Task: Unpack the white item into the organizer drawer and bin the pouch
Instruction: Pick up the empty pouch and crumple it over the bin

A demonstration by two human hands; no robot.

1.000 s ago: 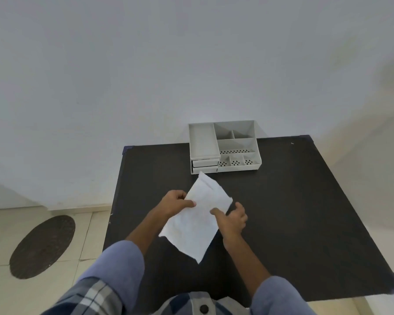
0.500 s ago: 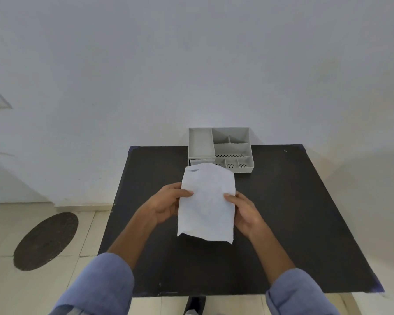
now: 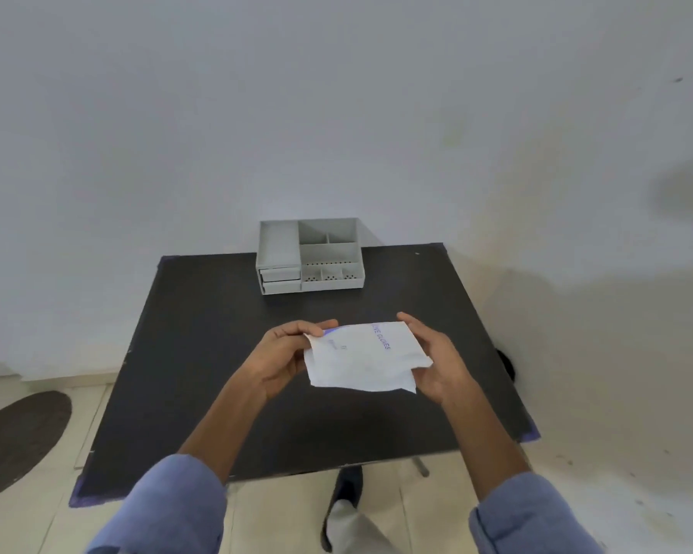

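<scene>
A flat white paper pouch (image 3: 364, 358) with blue print lies sideways between my hands, held above the middle of the black table (image 3: 201, 353). My left hand (image 3: 283, 355) pinches its left edge and my right hand (image 3: 437, 359) cups its crumpled right end. The pouch's contents are hidden. A grey plastic organizer (image 3: 310, 255) stands at the table's far edge against the wall, with open compartments on top and two small shut drawers (image 3: 281, 281) at its front left.
A white wall rises right behind the table. A dark oval mat (image 3: 17, 441) lies on the tiled floor at the left. My shoe and trouser leg (image 3: 347, 509) show below the table's near edge. No bin is in view.
The pouch has turned from upright to sideways, with its printed face now up. My hands have shifted to its short ends, and my view has stepped back from the table.
</scene>
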